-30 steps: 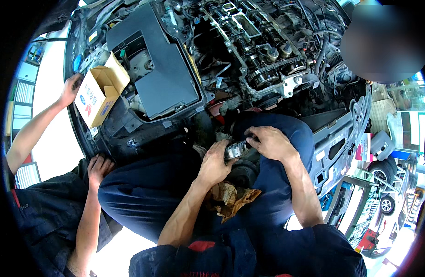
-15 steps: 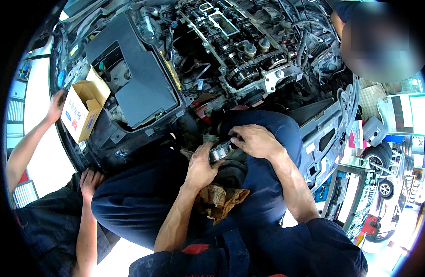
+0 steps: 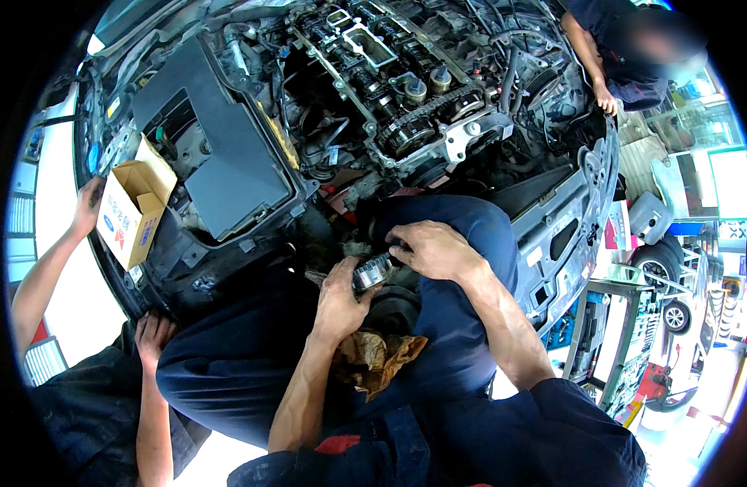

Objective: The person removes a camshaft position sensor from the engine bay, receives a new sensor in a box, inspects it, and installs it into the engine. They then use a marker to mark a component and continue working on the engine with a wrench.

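Observation:
My left hand is wrapped round a short, silver, round metal part with a ridged side, held between my knees. Beside its upper right edge, my right hand has its fingers curled together. Something dark shows at those fingertips, too small to name, and I cannot tell whether they grip the metal part. Below the part lies a dark round rubber-like piece, half hidden by my left hand. Crumpled brown paper rests in my lap, under my left wrist.
An opened car engine with bare camshafts and chain lies ahead. At left, a co-worker's hand holds an open carton beside a black plastic cover. Another person's hand rests at the far right. A tool cart stands right.
The view has shifted slightly, moving the scene left and down. The far-right person's arm and hand now show at the car's edge. My hands keep nearly the same hold, with the metal part tilted a little.

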Available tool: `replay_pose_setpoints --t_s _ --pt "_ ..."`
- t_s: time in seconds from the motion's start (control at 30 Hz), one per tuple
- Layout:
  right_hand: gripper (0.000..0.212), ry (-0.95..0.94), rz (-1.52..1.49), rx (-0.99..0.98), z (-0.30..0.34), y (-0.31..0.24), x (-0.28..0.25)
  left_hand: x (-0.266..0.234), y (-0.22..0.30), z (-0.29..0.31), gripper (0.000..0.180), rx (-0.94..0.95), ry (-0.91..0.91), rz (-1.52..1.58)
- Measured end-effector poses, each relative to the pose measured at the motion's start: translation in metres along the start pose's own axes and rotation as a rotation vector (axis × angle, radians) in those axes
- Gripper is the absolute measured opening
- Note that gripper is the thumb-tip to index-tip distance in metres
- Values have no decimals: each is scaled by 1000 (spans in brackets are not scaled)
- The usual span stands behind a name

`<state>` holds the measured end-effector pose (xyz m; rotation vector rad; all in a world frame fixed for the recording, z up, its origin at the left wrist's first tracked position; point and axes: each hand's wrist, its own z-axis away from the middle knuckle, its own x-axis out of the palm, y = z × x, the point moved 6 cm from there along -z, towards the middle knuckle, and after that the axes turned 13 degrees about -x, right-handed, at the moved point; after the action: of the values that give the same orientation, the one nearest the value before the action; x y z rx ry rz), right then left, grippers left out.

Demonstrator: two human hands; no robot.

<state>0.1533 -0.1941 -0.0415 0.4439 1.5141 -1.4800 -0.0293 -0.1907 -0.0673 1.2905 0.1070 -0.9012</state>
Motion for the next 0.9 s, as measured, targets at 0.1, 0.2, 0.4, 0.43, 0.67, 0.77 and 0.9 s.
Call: replay_pose_setpoints --t_s 0.1,0.2,0.4,0.43,0.67,0.77,0.9 --pt "29 0 -6 7 0 0 0 1 -1 -1 50 -9 -7 25" --pt "30 -81 15 80 0 0 0 3 -5 -3 50 -9 -28 53" --pt "27 -14 -11 27 -1 -3 -2 2 -7 0 54 65 40 9" --pt "27 -20 -2 6 0 -6 -3 3 -8 -1 54 56 -14 30" --pt "32 -26 -15 41 -1 -7 -4 5 -9 -2 50 25 -12 27" --pt "32 -66 0 72 -1 -5 -4 2 -3 -2 49 -2 -49 48" --pt "33 -74 5 69 -1 -4 -2 -1 -1 0 48 -14 -46 52"
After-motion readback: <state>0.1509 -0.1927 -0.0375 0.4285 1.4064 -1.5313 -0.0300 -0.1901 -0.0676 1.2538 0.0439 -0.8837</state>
